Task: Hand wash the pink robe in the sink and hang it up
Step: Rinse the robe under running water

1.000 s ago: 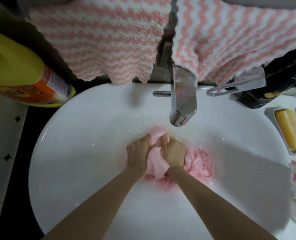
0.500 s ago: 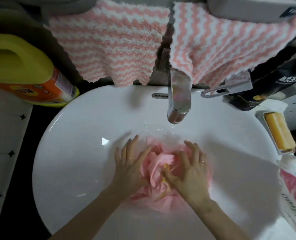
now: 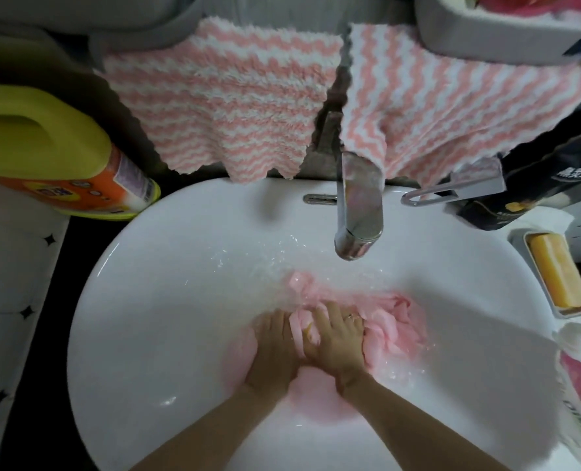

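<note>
Dim picture, with a bright white sink (image 3: 153,334) in the middle.
A small shiny spot of light sits on the wet sink at 7 o'clock. The edges bend and go dark, most at 10 o'clock. The splashing water (image 3: 282,263) looks blurry, and the tap (image 3: 358,212) gleams softly.

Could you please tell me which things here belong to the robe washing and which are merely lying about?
In the job: robe, sink, tap, left hand and right hand, both gripping the robe.
Lying about: detergent bottle, soap bar, striped towels, dark pouch.
</note>
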{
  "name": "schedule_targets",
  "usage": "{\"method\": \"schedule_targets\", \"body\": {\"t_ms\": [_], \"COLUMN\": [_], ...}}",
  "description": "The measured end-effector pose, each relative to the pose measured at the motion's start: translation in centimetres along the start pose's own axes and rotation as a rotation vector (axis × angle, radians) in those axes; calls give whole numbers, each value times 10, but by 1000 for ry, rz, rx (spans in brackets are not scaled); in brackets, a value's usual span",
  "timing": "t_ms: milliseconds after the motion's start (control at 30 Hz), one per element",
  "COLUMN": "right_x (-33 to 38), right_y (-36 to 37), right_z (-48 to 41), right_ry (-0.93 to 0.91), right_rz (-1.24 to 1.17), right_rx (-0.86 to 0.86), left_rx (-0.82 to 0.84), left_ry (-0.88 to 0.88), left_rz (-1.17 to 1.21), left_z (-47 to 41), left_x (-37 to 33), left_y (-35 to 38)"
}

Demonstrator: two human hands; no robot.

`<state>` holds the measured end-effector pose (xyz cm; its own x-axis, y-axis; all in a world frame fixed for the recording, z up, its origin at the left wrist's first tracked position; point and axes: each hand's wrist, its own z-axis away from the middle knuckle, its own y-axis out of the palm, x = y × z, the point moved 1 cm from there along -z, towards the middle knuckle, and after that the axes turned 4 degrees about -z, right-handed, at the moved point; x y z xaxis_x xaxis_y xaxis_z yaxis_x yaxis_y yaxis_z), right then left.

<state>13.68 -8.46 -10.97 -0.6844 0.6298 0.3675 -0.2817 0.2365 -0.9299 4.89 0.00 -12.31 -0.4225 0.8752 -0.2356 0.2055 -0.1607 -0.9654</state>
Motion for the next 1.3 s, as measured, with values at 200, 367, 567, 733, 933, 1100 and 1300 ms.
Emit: {"method": "schedule_targets", "body": {"t_ms": [200,367,567,733,933,1100,1300], "right_x": [0,3,-19,-31,-56,-41,-5], "right_y": [0,-27,-95,-139,-123,-106,-72], "right_z": [-39,-53,-25,8,44,45,16], "right_ry": [52,349,770,679,403,128,0], "right_rz": [54,-144,-994,-907,41,140,217], "right_rx": [-50,182,-26,59,498,109,653], "left_rx": [359,341,148,-104,-21,133,488], "left_ry": [-113,-260,-171,-155,-186,45,335], "left_rz": [202,389,501,380,-75,-122,-4], "left_z": [-26,-35,-41,-37,-16,-16,12], "left_x": [8,22,55,69,94,85,42], "left_y": [-6,-35,-93,-119,-99,-93,-68]}}
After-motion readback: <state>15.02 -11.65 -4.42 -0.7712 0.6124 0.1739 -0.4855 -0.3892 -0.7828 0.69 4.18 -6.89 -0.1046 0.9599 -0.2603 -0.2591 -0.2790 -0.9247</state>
